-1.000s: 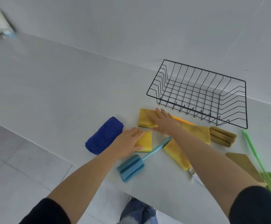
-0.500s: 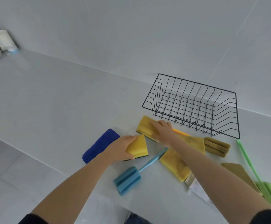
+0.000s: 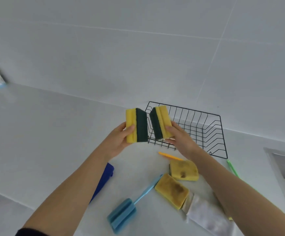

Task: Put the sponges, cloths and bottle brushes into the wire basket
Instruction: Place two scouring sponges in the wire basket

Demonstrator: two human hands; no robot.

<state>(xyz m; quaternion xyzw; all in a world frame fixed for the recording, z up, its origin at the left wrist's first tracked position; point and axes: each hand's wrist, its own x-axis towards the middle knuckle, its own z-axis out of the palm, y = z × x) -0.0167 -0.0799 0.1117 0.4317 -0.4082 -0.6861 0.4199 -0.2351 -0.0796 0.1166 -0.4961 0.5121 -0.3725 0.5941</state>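
Sponges first: two yellow foam blocks with dark green scouring faces are off the counter, one per hand. My left hand (image 3: 119, 142) pinches the left sponge (image 3: 136, 125), thumb on the yellow side and fingers curled behind. My right hand (image 3: 180, 138) grips the right sponge (image 3: 160, 122) the same way. Change noted: half a second ago both hands were down on the white countertop (image 3: 53, 133), closing on these two. Now both sponges are raised and upright, green faces turned toward each other, close but apart, in front of the near left corner of the black wire basket (image 3: 211, 133). Reading: pick-up done, drop-in is the step in hand, and I see nothing in the basket yet. Count follows. Sponges: four in view, two held plus two stained yellow ones (image 3: 184, 170) (image 3: 172, 190) lying just beside each other on the counter. Cloths: two, a dark blue folded cloth (image 3: 104, 178) partly under my left forearm and a pale grey-white cloth (image 3: 204, 215) by my right forearm. Brushes: one light blue foam-headed bottle brush (image 3: 123, 215) seen whole, then an orange handle (image 3: 169, 156) and a green handle (image 3: 232, 169) with heads hidden behind my right arm (probably brushes, unconfirmed). Basket: one.
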